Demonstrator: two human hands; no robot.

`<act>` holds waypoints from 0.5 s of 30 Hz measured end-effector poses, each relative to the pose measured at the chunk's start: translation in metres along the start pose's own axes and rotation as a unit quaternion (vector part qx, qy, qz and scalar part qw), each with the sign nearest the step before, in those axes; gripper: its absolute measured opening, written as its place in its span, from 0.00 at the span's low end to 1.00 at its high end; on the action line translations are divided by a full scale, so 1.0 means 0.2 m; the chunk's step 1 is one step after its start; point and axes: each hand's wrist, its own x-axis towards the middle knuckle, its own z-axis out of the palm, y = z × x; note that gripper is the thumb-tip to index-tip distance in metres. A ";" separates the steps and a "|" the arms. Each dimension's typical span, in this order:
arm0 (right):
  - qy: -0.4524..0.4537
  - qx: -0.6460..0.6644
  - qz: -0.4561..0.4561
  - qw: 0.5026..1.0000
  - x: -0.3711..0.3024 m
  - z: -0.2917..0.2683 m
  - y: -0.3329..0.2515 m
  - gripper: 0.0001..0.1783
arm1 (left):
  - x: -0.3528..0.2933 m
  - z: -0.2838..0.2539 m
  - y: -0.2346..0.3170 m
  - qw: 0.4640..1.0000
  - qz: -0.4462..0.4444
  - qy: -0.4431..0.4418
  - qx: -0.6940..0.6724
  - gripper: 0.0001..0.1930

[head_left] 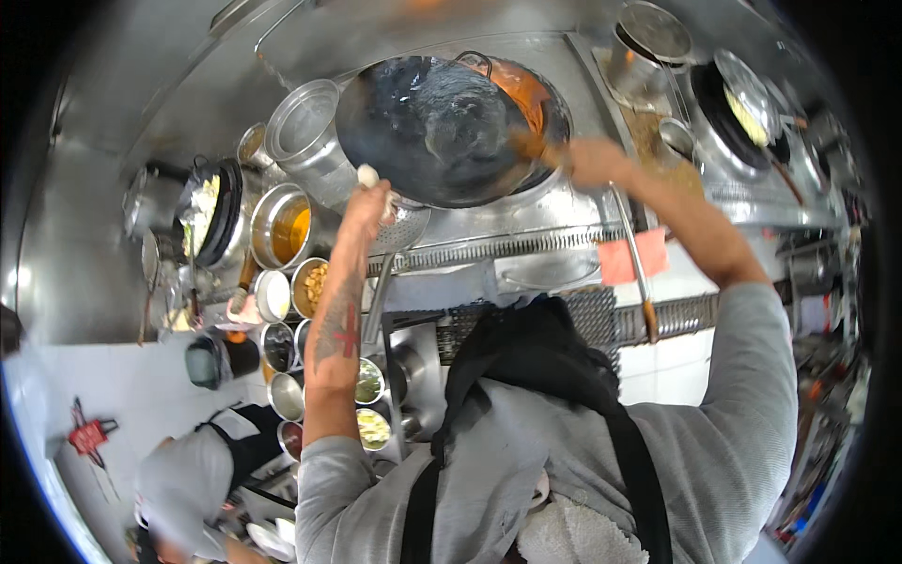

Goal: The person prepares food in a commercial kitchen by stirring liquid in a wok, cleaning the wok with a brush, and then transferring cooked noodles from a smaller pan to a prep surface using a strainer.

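Apparent step in hand: brushing out the large dark wok [404, 122], with liquid inside. Wok location: over the steel stove [587, 108], ahead of both hands. Left hand [369, 202]: closed on a pale wad [367, 175] at the near-left rim; cannot tell whether also on a handle. Right hand [594, 162], blurred: apparently clamped on a brown brush-like tool [532, 145]. Next move likely calls for: steady rim, tool against inner wall. Count: wok, one; brush-like tool, one; perforated skimmer [404, 230], one; pink cloth [614, 262], one.
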 end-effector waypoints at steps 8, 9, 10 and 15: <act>0.264 0.292 0.064 0.917 -0.12 0.06 -0.38 0.20 | -0.07 0.17 0.46 0.993 -0.012 -0.082 0.087 0.07; 0.254 0.334 0.065 0.905 -0.22 0.04 -0.57 0.24 | -0.10 0.17 0.46 0.990 0.023 -0.064 0.125 0.08; 0.289 0.353 0.015 0.890 -0.17 0.15 -0.64 0.27 | -0.13 0.22 0.48 0.982 0.066 -0.055 0.165 0.09; 0.273 0.497 0.109 0.816 0.02 0.20 -0.58 0.25 | -0.37 0.36 0.38 0.797 0.366 0.088 0.472 0.22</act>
